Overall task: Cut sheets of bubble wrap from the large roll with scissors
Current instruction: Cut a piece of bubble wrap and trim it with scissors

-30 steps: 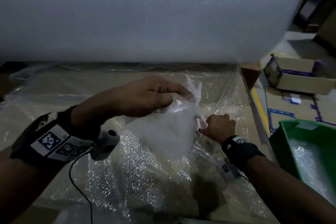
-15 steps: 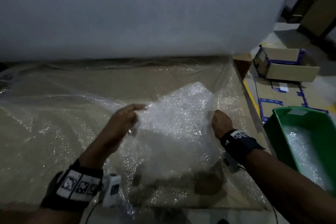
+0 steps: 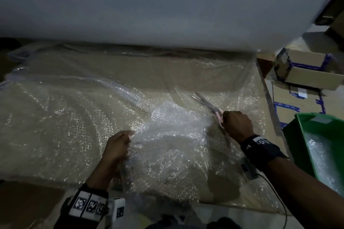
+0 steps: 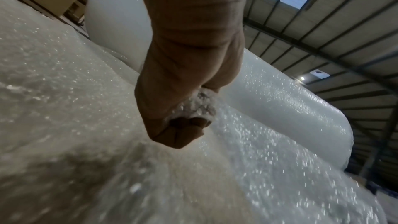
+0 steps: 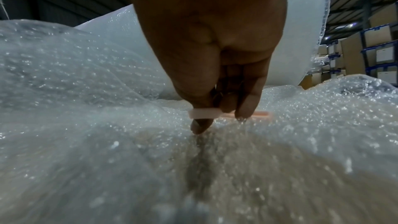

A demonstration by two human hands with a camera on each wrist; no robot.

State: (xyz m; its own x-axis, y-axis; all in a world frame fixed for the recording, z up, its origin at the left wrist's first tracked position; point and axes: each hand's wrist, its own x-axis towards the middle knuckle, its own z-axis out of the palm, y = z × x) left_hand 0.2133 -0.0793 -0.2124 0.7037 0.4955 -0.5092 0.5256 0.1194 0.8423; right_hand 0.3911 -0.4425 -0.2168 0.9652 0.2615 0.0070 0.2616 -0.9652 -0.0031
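Bubble wrap bunched, glinting; left hand gripping; scissors in right hand.

hand around pink scissor handles

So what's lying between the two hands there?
In the head view, a bunched, raised fold of bubble wrap spans the gap: the left hand grips one side, the right hand, holding the scissors, is at the other.

- The roll lies behind my sheet.
- The bin sits to its right, a box behind the bin.
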